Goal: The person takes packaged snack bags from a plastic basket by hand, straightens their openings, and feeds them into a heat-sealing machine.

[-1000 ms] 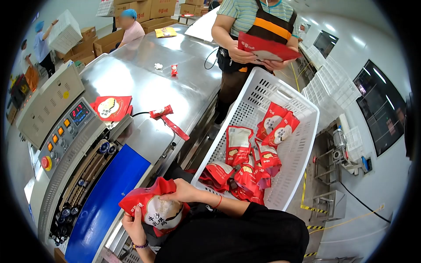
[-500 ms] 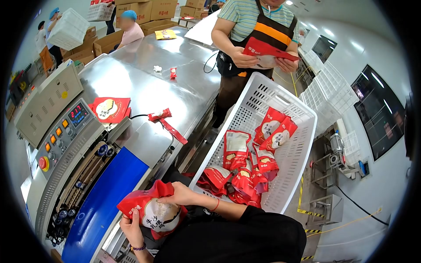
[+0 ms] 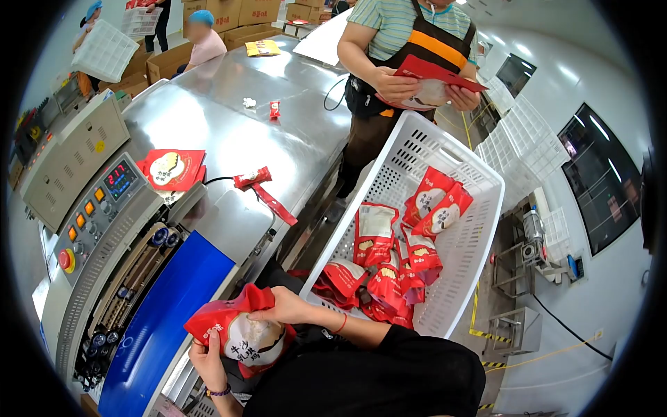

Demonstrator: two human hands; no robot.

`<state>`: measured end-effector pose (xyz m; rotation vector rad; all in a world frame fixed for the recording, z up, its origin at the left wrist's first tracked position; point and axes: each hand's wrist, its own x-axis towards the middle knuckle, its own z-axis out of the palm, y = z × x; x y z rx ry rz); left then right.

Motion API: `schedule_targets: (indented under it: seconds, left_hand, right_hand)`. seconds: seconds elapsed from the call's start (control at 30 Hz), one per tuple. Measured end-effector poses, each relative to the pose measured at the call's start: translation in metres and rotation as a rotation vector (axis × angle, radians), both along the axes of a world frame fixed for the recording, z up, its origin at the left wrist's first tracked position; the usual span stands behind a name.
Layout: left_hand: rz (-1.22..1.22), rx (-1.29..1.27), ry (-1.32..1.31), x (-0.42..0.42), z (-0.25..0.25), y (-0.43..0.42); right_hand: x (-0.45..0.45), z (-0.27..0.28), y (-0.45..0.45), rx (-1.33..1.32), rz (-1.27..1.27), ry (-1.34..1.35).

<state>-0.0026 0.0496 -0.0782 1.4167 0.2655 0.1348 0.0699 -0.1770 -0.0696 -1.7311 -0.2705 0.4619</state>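
Note:
Both of my hands grip one red-and-white snack pouch (image 3: 256,342) in front of my body, beside the sealing machine's blue belt. My left hand (image 3: 210,363), with a beaded bracelet at the wrist, pinches its left side. Fingers of my right hand (image 3: 286,306) are closed on the upper right part of the same pouch, near its folded red top edge. A red string circles that wrist. The pouch looks full and tilts toward the left. Right of my hands, a white perforated crate (image 3: 472,278) holds several similar red pouches (image 3: 376,233).
The sealing machine (image 3: 104,198) with a lit display and blue belt (image 3: 163,313) stands at left. Flat red pouches (image 3: 171,170) and small red packets (image 3: 253,177) lie on the metal table (image 3: 229,97). Across the crate, a co-worker (image 3: 410,42) holds another red pouch (image 3: 425,90).
My hands and the pouch have hardly moved. The co-worker opposite has shifted the held pouch slightly to the right. In the background, a person carrying a white crate has moved a little.

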Motion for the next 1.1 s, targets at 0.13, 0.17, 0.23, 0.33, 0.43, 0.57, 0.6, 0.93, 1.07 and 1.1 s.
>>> schedule_targets:
  seconds: [0.13,0.17,0.23,0.33,0.43,0.57,0.6,0.93,1.07,1.1]
  left_hand:
    - [0.002,-0.006,0.009,0.001,-0.001,0.000]
    - [0.002,-0.005,0.012,0.001,0.000,-0.001]
    - [0.006,-0.004,0.011,0.001,0.000,-0.001]
    - [-0.008,0.011,0.000,0.001,0.001,-0.002]
    - [-0.066,0.193,0.063,0.000,0.009,0.005]
    - [-0.024,0.072,-0.030,0.010,0.024,0.003]
    - [-0.039,-0.211,-0.012,0.012,0.025,0.004]
    - [-0.204,-0.208,-0.217,0.070,0.064,-0.027]
    - [0.068,-0.070,-0.090,0.096,0.062,-0.041]
    - [0.068,-0.106,-0.076,0.106,0.053,-0.036]
  right_hand:
    - [0.001,0.000,0.000,0.032,-0.011,-0.009]
    - [0.001,0.003,-0.001,0.033,-0.011,-0.006]
    - [0.003,0.011,-0.003,-0.007,0.017,0.041]
    - [0.007,0.018,-0.006,-0.043,0.019,0.033]
    - [0.017,0.036,-0.016,-0.176,0.026,0.082]
    - [0.032,0.043,-0.033,0.101,-0.162,0.077]
    - [0.035,0.040,-0.038,0.254,-0.206,0.078]
    - [0.098,0.037,-0.071,0.462,-0.315,-0.102]
    - [0.114,0.036,-0.055,0.393,-0.310,-0.109]
    - [0.120,0.038,-0.057,0.260,-0.274,-0.191]
